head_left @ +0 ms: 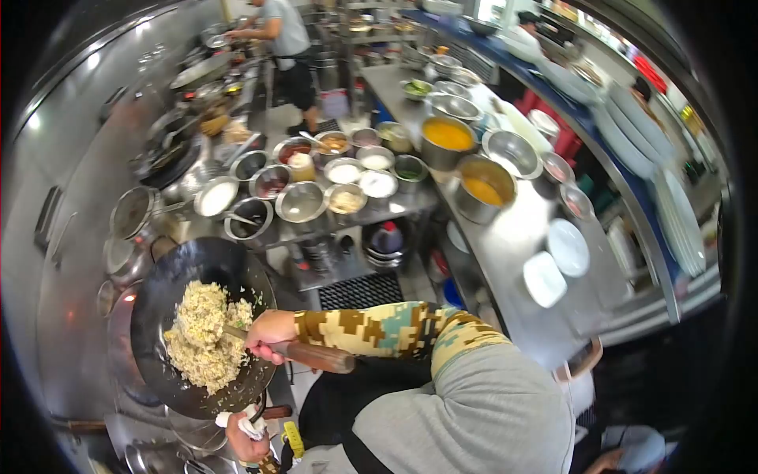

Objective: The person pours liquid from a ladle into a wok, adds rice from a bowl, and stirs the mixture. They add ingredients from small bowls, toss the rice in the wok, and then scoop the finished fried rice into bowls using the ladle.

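Observation:
A dark wok (150, 316) stands on the stove at the left, with fried rice (205, 359) heaped in its middle. My right hand (272, 336) is closed around the wooden handle of a wok ladle (324, 355). The ladle's metal shaft runs into the rice, and a rounded mound of rice covers its head. At the wok's near rim, my left hand (249, 440) grips the wok handle (260, 409) through a folded white cloth (251, 424). Bits of rice and green cling to the wok's wall.
Several metal bowls of ingredients (302, 202) crowd the counter beyond the wok. Two pots of orange liquid (484, 189) and two white dishes (545, 280) stand on the steel table (505, 237) at right. A person (288, 47) works at the far stove. Stacked plates (679, 221) line the shelf.

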The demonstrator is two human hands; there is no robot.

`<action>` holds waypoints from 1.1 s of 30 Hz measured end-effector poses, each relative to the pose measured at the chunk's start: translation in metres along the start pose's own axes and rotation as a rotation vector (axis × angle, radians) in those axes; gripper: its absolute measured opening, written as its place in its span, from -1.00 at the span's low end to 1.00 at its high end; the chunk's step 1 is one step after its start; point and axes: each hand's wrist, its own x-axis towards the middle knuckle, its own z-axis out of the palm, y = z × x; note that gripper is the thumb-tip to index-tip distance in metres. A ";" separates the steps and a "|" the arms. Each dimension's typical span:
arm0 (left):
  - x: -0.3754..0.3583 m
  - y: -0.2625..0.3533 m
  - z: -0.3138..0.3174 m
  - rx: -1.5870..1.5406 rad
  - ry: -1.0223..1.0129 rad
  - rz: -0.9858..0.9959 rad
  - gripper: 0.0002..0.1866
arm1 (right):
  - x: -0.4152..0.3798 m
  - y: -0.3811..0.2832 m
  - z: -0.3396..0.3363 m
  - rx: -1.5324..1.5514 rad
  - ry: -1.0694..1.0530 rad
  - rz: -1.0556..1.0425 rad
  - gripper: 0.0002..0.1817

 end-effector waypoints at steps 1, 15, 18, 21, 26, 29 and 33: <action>0.003 -0.013 -0.004 0.023 -0.078 -0.091 -0.81 | -0.022 0.014 -0.009 -0.024 0.040 -0.008 -0.83; -0.100 -0.178 0.139 0.321 -0.651 -0.609 -0.87 | -0.352 0.163 -0.040 0.535 0.669 -0.266 -0.95; -0.118 -0.216 0.156 0.327 -0.802 -0.665 -0.74 | -0.413 0.189 -0.038 0.639 0.693 -0.338 -0.93; -0.135 -0.246 0.174 0.393 -1.003 -0.707 -0.69 | -0.470 0.208 -0.029 0.696 0.781 -0.414 -0.92; -0.170 -0.275 0.200 0.378 -1.131 -0.763 -0.68 | -0.551 0.222 -0.014 0.609 1.009 -0.501 -0.94; -0.173 -0.286 0.197 0.454 -1.133 -0.705 -0.70 | -0.587 0.209 -0.003 0.498 1.217 -0.401 -0.88; -0.185 -0.267 0.180 0.712 -1.239 -0.464 -0.75 | -0.610 0.243 -0.060 0.401 1.422 -0.392 -0.85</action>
